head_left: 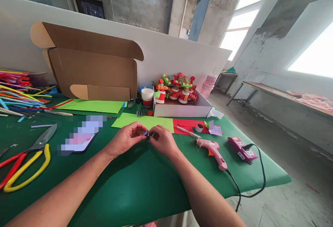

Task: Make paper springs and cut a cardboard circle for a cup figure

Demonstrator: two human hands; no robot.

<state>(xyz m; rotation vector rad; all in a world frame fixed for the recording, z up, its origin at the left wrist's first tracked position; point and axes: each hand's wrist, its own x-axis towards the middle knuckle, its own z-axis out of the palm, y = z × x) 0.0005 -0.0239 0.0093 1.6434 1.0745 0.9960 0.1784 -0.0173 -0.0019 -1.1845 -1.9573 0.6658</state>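
Observation:
Between the fingertips of both hands is a small folded piece of purple paper (146,134), partly covered by the fingers. My left hand (128,137) pinches it from the left, and my right hand (163,140) pinches it from the right. Both are held just above the green tabletop (135,185). Behind them lies a light green paper sheet (145,122) beside red paper (179,123), with a white pen (187,131) across it. A pink glue gun (213,150) rests to the right of my right hand.
At left are scissors (39,150), a phone (84,137) and many pipe cleaners (18,90). An open cardboard box (93,69), paper cups (147,95) and a white tray (182,111) of paper-cup figures stand behind. A purple power strip (243,150) with a cable is at right.

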